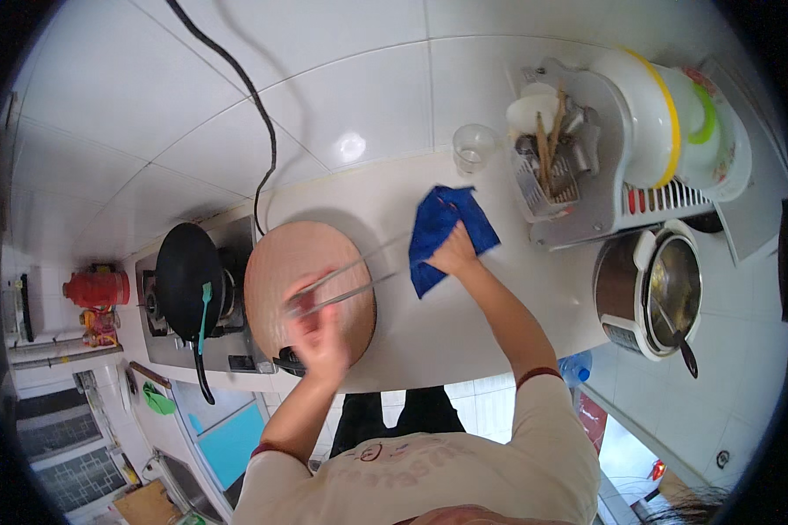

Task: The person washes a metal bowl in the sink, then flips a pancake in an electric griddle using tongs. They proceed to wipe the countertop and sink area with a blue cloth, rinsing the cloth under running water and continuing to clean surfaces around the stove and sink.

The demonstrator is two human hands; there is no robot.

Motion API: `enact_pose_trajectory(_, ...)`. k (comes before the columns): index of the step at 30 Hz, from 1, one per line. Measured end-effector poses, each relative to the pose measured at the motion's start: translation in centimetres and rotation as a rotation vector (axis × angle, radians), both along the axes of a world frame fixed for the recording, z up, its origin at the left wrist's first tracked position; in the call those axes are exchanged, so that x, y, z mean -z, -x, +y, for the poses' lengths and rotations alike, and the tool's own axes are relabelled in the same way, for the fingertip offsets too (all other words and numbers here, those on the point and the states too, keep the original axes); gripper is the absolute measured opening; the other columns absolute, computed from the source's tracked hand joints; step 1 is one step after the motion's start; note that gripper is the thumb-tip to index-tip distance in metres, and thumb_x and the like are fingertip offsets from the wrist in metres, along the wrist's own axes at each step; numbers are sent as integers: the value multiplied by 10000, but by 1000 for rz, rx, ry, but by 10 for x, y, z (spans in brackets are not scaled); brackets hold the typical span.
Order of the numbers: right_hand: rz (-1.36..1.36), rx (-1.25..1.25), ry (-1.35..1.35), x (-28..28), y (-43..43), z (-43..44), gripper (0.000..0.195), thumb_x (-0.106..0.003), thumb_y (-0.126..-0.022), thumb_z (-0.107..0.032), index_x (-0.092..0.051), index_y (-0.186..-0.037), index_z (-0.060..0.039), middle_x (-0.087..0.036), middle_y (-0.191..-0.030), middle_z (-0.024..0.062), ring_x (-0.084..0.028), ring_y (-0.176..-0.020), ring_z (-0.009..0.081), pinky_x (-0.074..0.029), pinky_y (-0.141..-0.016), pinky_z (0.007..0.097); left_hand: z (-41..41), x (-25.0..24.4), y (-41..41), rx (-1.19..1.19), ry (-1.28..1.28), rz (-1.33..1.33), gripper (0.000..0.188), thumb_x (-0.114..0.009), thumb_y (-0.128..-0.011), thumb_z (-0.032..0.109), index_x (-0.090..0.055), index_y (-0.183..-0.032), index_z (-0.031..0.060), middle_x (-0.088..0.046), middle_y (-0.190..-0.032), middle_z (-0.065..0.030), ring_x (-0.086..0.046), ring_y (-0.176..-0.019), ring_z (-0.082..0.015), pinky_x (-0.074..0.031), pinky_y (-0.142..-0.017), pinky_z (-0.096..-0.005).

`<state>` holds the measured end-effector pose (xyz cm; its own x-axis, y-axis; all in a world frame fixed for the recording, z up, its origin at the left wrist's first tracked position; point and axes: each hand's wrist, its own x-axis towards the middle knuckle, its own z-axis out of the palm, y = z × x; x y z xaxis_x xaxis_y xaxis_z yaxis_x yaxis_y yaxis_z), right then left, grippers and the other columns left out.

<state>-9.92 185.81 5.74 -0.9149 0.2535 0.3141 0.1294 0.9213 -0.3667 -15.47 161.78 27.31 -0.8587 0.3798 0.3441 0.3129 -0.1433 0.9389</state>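
Note:
My left hand (320, 344), blurred by motion, is over a round wooden cutting board (272, 282) and grips one end of a long two-armed metal utensil (351, 294) that looks like tongs. The utensil's two thin arms spread slightly as they run right, toward a blue cloth (443, 213). My right hand (455, 251) grasps this cloth above the white countertop (394, 341). The far ends of the arms are at or behind the cloth, so their tips are hidden. A dark reddish patch beside my left fingers is too blurred to identify.
On the left, a black wok (184, 282) with a turquoise utensil (205, 308) across it sits on the gas stove (243, 243). A clear glass (473, 147) stands near the tiled wall. Rightward are a dish rack (591, 216), a utensil basket (545, 190) and an electric cooker (620, 289).

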Motion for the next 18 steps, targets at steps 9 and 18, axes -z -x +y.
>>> enact_pose_trajectory(9,126,-512,-150,39,205,-29,469,-640,-741,-439,-655,-1091,-126,-621,-1188,88,-516,-1165,268,-309,-1051,402,-154,-78,46,-559,-177,334,356,-577,-943,257,-462,-1234,87,-488,-1288,-88,-478,-1232,-351,-404,-1055,-529)
enact_pose_trajectory(18,-56,-659,-31,53,207,-31,305,-612,-740,-241,-664,-992,-77,-639,-1125,129,-540,-1132,272,-302,-1083,421,-211,-72,37,-608,-270,167,351,-545,-958,216,-488,-1247,26,-507,-1313,-136,-441,-1273,-349,-372,-1094,-505)
